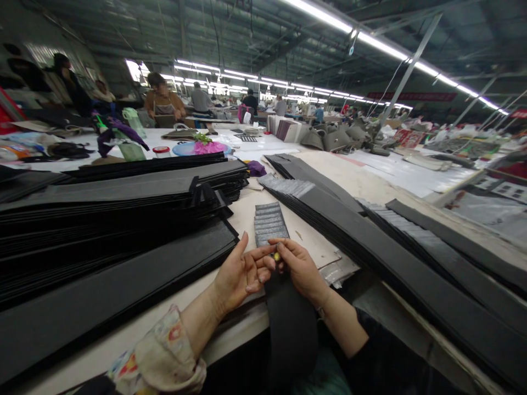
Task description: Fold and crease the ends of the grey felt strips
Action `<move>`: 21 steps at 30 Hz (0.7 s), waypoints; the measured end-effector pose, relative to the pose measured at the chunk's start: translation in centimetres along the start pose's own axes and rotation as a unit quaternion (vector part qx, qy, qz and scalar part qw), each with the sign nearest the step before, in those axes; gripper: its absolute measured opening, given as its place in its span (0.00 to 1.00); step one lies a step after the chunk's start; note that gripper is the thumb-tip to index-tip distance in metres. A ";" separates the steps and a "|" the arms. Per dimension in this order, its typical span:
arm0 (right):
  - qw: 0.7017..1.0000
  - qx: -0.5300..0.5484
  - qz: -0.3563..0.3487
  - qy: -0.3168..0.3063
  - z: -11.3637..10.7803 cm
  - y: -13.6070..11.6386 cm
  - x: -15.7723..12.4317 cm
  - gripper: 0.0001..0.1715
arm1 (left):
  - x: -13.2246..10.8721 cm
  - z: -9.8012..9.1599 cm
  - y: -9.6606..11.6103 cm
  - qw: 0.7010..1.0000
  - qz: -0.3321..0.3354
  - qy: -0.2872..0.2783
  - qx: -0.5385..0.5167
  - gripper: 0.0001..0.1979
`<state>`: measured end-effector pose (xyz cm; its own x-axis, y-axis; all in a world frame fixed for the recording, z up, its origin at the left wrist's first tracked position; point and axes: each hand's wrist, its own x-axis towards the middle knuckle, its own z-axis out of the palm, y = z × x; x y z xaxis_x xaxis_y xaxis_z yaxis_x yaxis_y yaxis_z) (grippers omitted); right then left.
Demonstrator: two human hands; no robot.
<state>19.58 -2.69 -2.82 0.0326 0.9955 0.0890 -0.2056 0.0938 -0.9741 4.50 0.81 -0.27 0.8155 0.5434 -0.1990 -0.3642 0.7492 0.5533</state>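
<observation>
My left hand is turned palm up over the near edge of the table, its thumb raised and its fingers loosely apart. The left index fingertip meets the fingertips of my right hand, which are pinched together. At that pinch shows a small yellow thing, too small to name. Just beyond lies a fanned row of dark strips with grey, glossy ends. Below my hands, a wide dark grey strip hangs over the table edge; my fingers hide where it meets the fanned ends.
Stacked black strips fill the left side. More long grey strips lie fanned at the right. Farther back are a blue basin with something pink in it, a green bottle and grey bag-like pieces. A co-worker sits across the table.
</observation>
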 end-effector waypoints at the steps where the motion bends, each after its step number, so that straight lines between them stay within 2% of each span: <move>1: 1.000 0.007 0.004 0.005 0.0 0.0 0.1 0.17 | 0.0 0.0 -0.1 1.000 0.002 0.007 0.019 0.31; 7: 0.999 0.020 0.017 0.036 0.1 0.0 0.5 0.18 | 0.4 -0.2 -0.8 0.994 0.027 0.022 0.106 0.25; 13: 0.996 0.067 0.047 0.032 0.5 -0.2 0.9 0.23 | 0.6 -0.6 -0.6 0.996 0.034 0.007 0.085 0.26; 21: 0.996 0.074 0.048 -0.006 0.0 -0.3 0.8 0.19 | 0.8 -0.8 -0.6 0.998 0.041 0.001 0.044 0.25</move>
<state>19.63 -1.96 -2.46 -0.0058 1.0000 0.0009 -0.3491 -0.0012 -0.9371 4.96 1.11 -1.42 0.7842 0.6017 -0.1518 -0.3883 0.6666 0.6364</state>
